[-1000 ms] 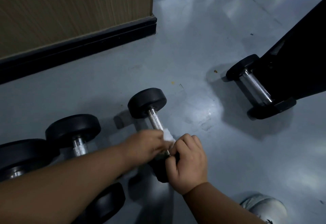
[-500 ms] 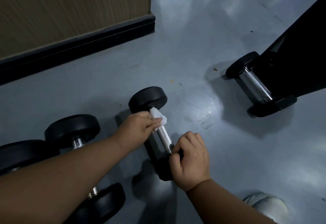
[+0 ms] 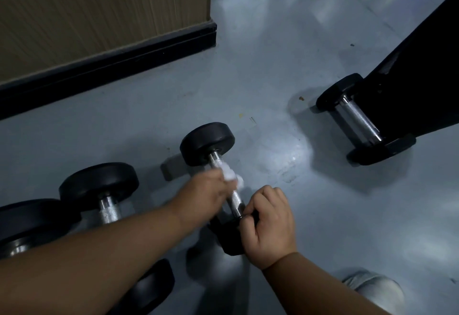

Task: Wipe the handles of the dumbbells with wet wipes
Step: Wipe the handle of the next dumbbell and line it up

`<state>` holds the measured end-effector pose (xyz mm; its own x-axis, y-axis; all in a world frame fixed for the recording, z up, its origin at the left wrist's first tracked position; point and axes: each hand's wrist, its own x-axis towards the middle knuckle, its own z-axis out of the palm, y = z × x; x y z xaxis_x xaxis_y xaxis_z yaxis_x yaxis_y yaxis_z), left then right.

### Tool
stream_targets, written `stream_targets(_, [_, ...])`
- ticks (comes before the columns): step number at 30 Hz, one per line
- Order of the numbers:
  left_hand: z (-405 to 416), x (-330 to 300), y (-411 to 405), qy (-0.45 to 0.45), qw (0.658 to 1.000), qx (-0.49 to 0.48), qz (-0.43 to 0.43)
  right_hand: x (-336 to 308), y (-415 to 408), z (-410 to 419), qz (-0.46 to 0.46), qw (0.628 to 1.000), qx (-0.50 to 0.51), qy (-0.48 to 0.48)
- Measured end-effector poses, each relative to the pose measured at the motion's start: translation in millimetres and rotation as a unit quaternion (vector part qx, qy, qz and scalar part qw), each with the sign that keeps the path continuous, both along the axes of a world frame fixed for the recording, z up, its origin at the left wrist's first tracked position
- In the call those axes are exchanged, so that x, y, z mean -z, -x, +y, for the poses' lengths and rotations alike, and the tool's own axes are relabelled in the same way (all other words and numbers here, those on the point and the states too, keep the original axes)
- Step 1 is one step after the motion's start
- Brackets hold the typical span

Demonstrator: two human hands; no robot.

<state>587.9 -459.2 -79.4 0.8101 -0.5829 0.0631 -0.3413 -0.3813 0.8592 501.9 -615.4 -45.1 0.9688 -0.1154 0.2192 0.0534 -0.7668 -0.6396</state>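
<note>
Dumbbell [image 3: 207, 143] lies on the grey floor [image 3: 273, 66] in front of you. Your left hand [image 3: 203, 196] pinches a white wipe [image 3: 231, 175] on the handle [image 3: 234, 199], near the middle. Your right hand [image 3: 269, 225] curls round the near end and holds it. A wood wall [image 3: 87, 4] with a black base stands behind. More dumbbells lie to your left [image 3: 99, 185] and right [image 3: 360, 118]. Half a second ago the wipe was up by the far weight; now it has slid toward you.
</note>
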Motion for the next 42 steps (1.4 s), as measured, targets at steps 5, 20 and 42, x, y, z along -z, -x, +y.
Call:
stream_targets(5, [2, 6, -3, -0.055, 0.996, 0.072, -0.003, 0, -2, -4, -0.005, 1.0, -0.003, -0.005])
stream_targets(20, [0, 10, -8, -0.002, 0.998, -0.034, -0.056, 1, -1, -3, 0.002, 1.0, -0.002, -0.006])
stream_targets(42, [7, 6, -17, 0.004, 0.995, -0.098, -0.014, -1, -2, -4, 0.002, 1.0, -0.001, -0.009])
